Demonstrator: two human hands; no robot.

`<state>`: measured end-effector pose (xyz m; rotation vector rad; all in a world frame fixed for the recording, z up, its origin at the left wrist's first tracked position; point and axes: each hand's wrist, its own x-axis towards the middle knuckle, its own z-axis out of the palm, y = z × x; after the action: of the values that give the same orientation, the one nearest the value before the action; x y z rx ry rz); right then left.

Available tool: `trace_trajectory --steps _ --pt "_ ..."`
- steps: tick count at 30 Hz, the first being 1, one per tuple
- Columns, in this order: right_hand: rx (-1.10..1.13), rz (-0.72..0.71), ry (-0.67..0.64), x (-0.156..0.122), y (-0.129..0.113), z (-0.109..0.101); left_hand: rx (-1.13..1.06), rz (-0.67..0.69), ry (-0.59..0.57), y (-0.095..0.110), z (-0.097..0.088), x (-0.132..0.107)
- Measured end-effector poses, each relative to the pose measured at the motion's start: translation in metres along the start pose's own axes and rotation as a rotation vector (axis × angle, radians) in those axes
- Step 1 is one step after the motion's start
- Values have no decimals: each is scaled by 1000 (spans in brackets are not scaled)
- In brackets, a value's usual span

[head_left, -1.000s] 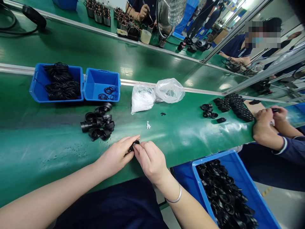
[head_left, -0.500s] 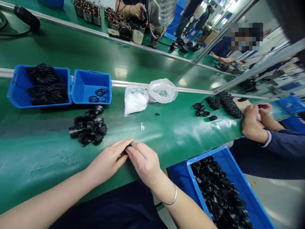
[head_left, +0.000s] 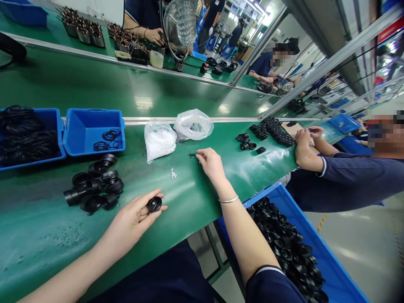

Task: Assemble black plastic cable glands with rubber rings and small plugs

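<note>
My left hand (head_left: 139, 212) is closed round a round black plastic cap (head_left: 155, 204), its hollow side with a small light centre facing up. Farther out, my right hand (head_left: 210, 162) reaches over the table with thumb and fingertips pinched at the edge of a few tiny black pieces (head_left: 191, 155). Whatever lies between those fingertips is too small to make out. Small white pieces (head_left: 173, 174) lie in a little heap between my hands. Several black plastic housings (head_left: 91, 185) are grouped left of my left hand.
Behind stand a blue bin (head_left: 93, 130) with black rings, another bin (head_left: 61, 139) of black rings, a bag of white pieces (head_left: 160, 141) and an open plastic bag (head_left: 194, 125). A blue crate (head_left: 328, 252) of black parts is at lower right. A co-worker's hands (head_left: 304, 139) work at right.
My hands have parted. The right one has moved forward to the tiny black pieces; the left keeps the black part, now turned hollow side up. The view has shifted right.
</note>
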<state>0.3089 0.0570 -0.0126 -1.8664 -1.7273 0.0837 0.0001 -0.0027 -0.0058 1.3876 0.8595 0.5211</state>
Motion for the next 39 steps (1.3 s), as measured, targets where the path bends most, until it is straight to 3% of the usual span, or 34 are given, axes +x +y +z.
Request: trace_trajectory --steps 5,12,16,20,23,29,39 --pt "-22 -41 -45 0 -5 2 -27 -27 -8 -2 0 0" --pt "-50 14 -38 -5 -6 -4 -63 -68 2 5 -1 0" --pt "88 26 -18 -38 -50 -12 -104 -64 3 0 -1 0" --pt "388 -159 -150 -84 -114 -8 -95 -54 21 -4 0 1" --pt "446 -246 -183 -102 -138 3 66 -35 50 -4 -2 1" --pt "401 -286 -205 -102 -138 14 195 44 74 -5 -3 0" --pt "356 -306 -232 -108 -134 14 189 2 66 -2 -4 -1"
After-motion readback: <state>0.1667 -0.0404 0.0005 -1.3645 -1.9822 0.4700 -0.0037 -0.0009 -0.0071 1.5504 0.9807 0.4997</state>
